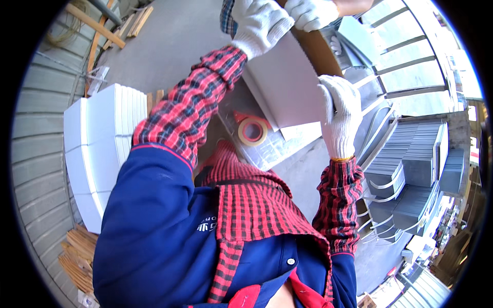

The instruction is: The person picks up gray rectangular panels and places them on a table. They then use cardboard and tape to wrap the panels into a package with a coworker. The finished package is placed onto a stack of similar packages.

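In front of me stands a folded cardboard piece [285,77], white on the face toward me, with a brown side [317,51] showing behind. My left hand [262,28], in a white knit glove, is closed at its far upper edge; the fingertips are partly hidden. My right hand [341,105], gloved alike, grips the right edge near its corner, thumb apart from the fingers. Another person's gloved hand [312,14] rests on the far end of the cardboard. Below it, a roll of tape [252,131] in a red dispenser lies on a shiny work surface [264,154].
White stacked panels [97,149] stand at my left by a ribbed wall [41,128]. On the right are strapped stacks of grey panels [411,154] and a metal rack [405,56]. Wooden strips [77,262] lie at lower left, more timber [138,21] at far left.
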Available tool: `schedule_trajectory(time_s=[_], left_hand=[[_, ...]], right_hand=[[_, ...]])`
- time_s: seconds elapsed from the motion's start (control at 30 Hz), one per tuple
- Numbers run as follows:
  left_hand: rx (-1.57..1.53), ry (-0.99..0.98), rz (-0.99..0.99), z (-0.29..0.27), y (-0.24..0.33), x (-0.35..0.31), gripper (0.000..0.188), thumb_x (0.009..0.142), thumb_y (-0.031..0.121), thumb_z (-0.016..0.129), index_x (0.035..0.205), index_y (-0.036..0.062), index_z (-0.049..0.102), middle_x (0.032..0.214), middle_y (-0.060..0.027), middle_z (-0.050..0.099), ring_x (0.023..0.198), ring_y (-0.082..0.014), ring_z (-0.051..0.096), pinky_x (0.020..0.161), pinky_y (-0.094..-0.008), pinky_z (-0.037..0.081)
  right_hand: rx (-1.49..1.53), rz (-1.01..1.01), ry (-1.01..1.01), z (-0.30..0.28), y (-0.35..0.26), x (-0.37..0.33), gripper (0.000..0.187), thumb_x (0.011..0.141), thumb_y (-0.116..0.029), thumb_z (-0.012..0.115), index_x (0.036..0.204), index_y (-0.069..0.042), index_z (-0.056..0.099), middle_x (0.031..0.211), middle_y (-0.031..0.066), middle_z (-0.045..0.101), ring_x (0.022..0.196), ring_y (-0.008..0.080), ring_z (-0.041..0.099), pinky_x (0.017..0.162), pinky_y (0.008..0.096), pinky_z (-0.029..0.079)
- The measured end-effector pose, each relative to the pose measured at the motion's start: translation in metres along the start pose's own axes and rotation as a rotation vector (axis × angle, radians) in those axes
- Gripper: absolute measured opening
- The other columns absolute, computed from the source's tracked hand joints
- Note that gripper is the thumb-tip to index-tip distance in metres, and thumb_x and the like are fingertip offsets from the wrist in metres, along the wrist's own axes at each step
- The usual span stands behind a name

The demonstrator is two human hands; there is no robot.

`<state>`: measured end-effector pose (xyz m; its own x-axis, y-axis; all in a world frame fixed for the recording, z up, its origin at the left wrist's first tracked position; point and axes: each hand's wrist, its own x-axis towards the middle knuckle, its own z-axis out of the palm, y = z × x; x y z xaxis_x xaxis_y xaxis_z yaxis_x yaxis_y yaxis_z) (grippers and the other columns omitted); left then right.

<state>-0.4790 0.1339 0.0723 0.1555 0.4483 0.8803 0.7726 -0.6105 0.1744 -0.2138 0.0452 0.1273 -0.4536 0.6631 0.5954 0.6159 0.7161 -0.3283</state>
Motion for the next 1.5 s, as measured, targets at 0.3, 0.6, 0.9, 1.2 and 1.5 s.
schedule_trajectory(time_s=[0.3, 0.6, 0.9, 1.2, 1.5], left_hand=[[-0.049, 0.058, -0.128, -0.012, 0.003, -0.023, 0.011, 0.091, 0.013, 0.066, 0.100, 0.0076, 0.069, 0.104, -0.0112, 0.063, 0.107, -0.0322, 0.060, 0.095, -0.0419, 0.050], [-0.201, -0.012, -0.202, -0.019, 0.011, -0.016, 0.010, 0.093, 0.012, 0.061, 0.096, 0.0054, 0.067, 0.101, -0.0107, 0.064, 0.101, -0.0359, 0.061, 0.094, -0.0438, 0.048], [-0.119, 0.173, -0.676, 0.018, 0.028, -0.026, 0.078, 0.081, 0.025, 0.081, 0.142, 0.0106, 0.035, 0.148, -0.0240, 0.026, 0.137, -0.0393, 0.032, 0.112, -0.0483, 0.033], [-0.055, 0.167, -1.146, 0.058, 0.052, -0.021, 0.089, 0.073, 0.019, 0.083, 0.144, 0.0127, 0.029, 0.144, -0.0263, 0.030, 0.131, -0.0436, 0.038, 0.108, -0.0501, 0.038], [0.035, 0.264, -1.230, 0.064, 0.067, -0.014, 0.061, 0.088, 0.011, 0.063, 0.143, 0.0084, 0.035, 0.135, -0.0148, 0.043, 0.121, -0.0250, 0.051, 0.103, -0.0336, 0.044]], right_hand=[[0.610, 0.663, 0.171, -0.026, 0.023, -0.054, 0.055, 0.091, -0.017, 0.068, 0.142, -0.005, 0.050, 0.141, 0.0128, 0.054, 0.127, 0.0237, 0.053, 0.105, 0.0360, 0.043], [0.704, 0.887, 0.002, 0.033, 0.021, -0.027, 0.039, 0.084, -0.018, 0.074, 0.115, 0.002, 0.066, 0.093, 0.0091, 0.070, 0.084, 0.0146, 0.064, 0.077, 0.0293, 0.052], [0.812, 0.890, 0.031, 0.035, 0.020, -0.033, 0.041, 0.088, -0.017, 0.069, 0.124, 0.001, 0.063, 0.107, 0.0132, 0.070, 0.095, 0.0172, 0.064, 0.084, 0.0301, 0.051], [1.088, 0.845, -0.285, 0.030, 0.069, -0.066, 0.050, 0.096, -0.020, 0.056, 0.142, -0.001, 0.050, 0.137, 0.0132, 0.057, 0.126, 0.0252, 0.053, 0.108, 0.0349, 0.037], [0.520, 0.267, -0.134, 0.011, 0.034, -0.042, 0.047, 0.083, -0.015, 0.075, 0.128, -0.009, 0.065, 0.138, 0.0177, 0.058, 0.131, 0.0365, 0.052, 0.108, 0.0414, 0.041]])
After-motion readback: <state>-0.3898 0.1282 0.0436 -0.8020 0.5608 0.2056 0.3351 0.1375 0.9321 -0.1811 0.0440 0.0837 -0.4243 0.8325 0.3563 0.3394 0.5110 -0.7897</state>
